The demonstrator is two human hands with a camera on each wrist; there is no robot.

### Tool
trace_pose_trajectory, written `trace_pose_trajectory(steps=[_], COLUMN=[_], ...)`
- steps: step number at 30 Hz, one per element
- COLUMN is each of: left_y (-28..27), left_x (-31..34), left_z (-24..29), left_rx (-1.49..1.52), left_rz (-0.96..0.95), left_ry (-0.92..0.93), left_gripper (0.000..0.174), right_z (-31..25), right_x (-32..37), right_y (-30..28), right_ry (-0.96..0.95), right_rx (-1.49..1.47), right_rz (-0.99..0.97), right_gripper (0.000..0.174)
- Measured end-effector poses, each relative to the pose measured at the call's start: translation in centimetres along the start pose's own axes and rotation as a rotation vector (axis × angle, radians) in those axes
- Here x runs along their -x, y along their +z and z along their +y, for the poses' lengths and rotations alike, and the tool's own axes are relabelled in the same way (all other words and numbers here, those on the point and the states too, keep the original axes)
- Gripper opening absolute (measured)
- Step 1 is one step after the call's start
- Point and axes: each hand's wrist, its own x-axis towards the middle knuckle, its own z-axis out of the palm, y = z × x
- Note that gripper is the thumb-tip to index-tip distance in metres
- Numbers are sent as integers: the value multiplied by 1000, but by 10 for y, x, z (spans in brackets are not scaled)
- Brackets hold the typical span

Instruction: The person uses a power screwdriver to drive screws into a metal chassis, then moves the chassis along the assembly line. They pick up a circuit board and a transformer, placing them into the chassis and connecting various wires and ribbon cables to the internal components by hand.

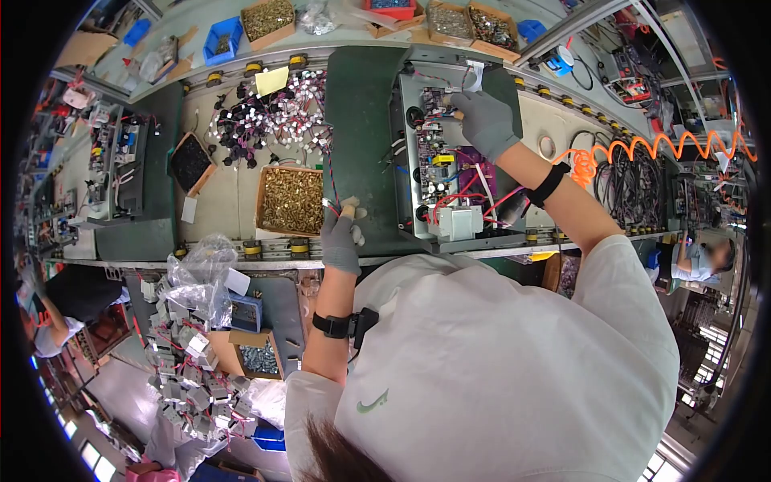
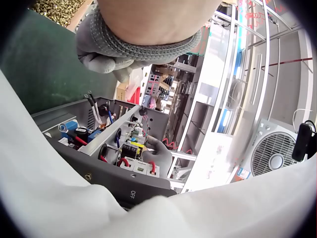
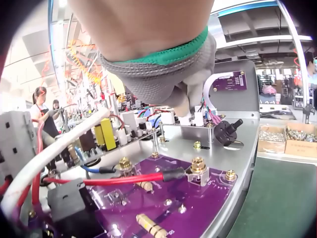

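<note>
An open grey metal chassis (image 1: 418,217) with circuit boards and a transformer lies on the green mat (image 1: 365,120). My right hand (image 1: 482,120), in a grey glove, reaches over its far end. Its fingers (image 3: 190,96) curl down and pinch a white connector (image 3: 190,119) beside the purple board (image 3: 163,198). My gloved left hand (image 1: 341,233) is at the mat's near left edge, next to a box of brass screws (image 1: 291,199). Its curled fingers (image 2: 111,62) pinch the end of a thin red and black wire (image 1: 331,181). What lies inside the left fist is hidden.
A pile of black and white wired parts (image 1: 265,116) lies beyond the screw box. A black tray (image 1: 191,163) sits left of it. Several parts boxes (image 1: 269,20) line the far shelf. An orange coiled hose (image 1: 642,149) hangs at right. Bagged parts (image 1: 193,281) sit near left.
</note>
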Motion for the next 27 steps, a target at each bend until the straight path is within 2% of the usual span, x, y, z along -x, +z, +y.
trace_pose_trajectory(steps=[3, 5, 11, 20, 24, 27], left_y=[-2, -3, 1, 18, 24, 29], left_x=[-1, -4, -7, 1, 5, 10], left_z=[-2, -4, -10, -1, 4, 8], left_rx=[14, 19, 30, -4, -2, -26], left_rz=[13, 10, 23, 38, -19, -61], left_ry=[1, -3, -16, -15, 8, 41], left_gripper=[21, 20, 21, 22, 22, 22], right_z=[2, 8, 10, 19, 20, 18], right_x=[1, -1, -15, -16, -12, -13], right_y=[0, 0, -5, 10, 6, -2], right_ry=[-32, 28, -162, -222, -220, -221], right_rx=[117, 187, 331, 360, 315, 297], right_rz=[53, -215, -385, -384, -333, -366], right_gripper=[25, 23, 12, 13, 16, 17])
